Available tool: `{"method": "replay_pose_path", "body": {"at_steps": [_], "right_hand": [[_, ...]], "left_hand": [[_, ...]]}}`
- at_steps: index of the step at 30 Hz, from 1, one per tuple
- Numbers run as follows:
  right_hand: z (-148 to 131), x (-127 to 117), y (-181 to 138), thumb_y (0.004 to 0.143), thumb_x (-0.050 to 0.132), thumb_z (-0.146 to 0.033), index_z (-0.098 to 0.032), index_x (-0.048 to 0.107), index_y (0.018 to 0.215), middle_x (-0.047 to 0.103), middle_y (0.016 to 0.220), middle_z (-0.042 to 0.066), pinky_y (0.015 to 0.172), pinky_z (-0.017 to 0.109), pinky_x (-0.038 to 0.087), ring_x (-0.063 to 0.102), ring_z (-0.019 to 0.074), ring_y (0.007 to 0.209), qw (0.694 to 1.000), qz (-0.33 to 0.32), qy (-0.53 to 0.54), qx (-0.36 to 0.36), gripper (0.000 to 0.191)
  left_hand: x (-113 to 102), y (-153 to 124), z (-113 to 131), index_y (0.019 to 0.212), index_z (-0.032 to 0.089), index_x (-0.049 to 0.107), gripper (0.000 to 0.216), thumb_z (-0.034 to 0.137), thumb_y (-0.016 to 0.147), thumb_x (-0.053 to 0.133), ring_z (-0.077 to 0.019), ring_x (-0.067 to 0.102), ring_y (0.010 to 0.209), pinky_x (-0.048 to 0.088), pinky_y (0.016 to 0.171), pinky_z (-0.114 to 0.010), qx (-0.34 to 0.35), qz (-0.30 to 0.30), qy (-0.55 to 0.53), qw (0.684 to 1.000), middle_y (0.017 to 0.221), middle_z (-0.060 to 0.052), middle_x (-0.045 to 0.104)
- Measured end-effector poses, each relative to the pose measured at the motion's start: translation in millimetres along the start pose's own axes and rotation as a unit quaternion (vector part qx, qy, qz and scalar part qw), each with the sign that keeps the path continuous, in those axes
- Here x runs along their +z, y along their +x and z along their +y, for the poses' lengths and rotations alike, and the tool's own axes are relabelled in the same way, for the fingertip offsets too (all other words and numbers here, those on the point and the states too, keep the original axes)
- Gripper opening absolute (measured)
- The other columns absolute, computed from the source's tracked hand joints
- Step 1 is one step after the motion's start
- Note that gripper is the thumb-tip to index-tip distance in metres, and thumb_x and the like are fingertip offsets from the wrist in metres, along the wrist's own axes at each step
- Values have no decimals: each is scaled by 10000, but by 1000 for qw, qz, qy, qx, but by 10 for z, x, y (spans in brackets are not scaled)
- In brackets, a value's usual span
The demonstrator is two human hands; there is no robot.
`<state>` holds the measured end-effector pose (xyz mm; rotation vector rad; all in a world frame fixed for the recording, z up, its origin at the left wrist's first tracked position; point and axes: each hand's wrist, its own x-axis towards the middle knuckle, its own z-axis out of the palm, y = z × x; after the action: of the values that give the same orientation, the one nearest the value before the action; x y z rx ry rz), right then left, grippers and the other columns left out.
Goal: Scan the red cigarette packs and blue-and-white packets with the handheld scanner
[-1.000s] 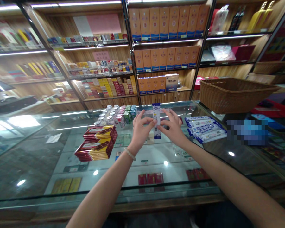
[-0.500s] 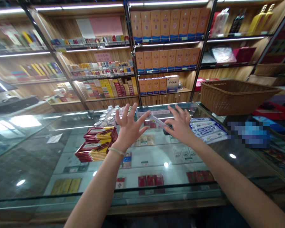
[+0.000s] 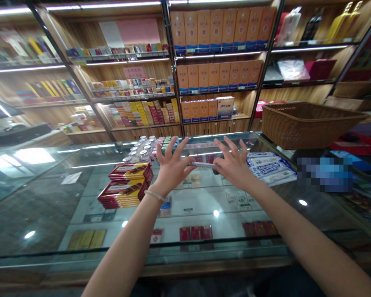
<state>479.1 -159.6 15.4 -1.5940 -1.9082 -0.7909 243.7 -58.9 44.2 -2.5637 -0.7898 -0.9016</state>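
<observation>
The person is holding a thin packet nearly flat above the glass counter, toward its far edge, the left hand pinching one end and the right hand the other. The step in hand seems to be handling this single packet; the next move is probably calling for light, even fingertip pressure at both ends.

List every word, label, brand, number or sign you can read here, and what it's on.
"洋河大曲", apparently: white-and-blue box.
Pink shelf sign: Chinese characters, too blurred.
Orange boxes: characters, too small.
Blue-and-white packets: lettering, too blurred.
Red-and-yellow packs: lettering, too small.
Held packet: nearly edge-on, nothing readable.
</observation>
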Motion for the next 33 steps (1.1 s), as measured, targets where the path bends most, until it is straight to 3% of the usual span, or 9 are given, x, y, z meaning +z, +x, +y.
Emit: {"method": "replay_pose_path", "body": {"at_steps": [12,20,28,33], "right_hand": [[27,34,1,924,697,-289,-283,740,935,437,1669,52,1254,721,75,298,365,1562,998,57,-4,23,45],[5,21,-24,933,729,-319,-330,714,1257,406,1681,103,1248,694,125,309,367,1561,999,44,-11,26,325],[31,54,-45,933,719,-456,-301,615,1436,292,1726,145,1233,689,141,218,403,1586,996,-48,-39,57,536],[129,71,-120,890,682,-617,-213,464,1559,247,1726,214,1186,675,289,223,449,1572,980,-136,-26,143,812]], "left_hand": [[-98,103,-15,889,324,829,142,419,913,726,-434,118,1620,-84,1229,-757,-55,-72,-66,994,1713,10,370],[-181,-49,-296,848,315,839,218,459,922,693,-432,116,1617,-40,1211,-783,-120,-139,-99,978,1706,-5,386],[-173,-191,-398,853,300,839,255,445,943,650,-425,117,1621,-61,1226,-770,-157,-141,-105,972,1705,3,385],[-238,-221,-403,862,308,839,256,446,951,643,-428,102,1623,-35,1237,-767,-174,-107,-100,974,1702,22,389]]}}
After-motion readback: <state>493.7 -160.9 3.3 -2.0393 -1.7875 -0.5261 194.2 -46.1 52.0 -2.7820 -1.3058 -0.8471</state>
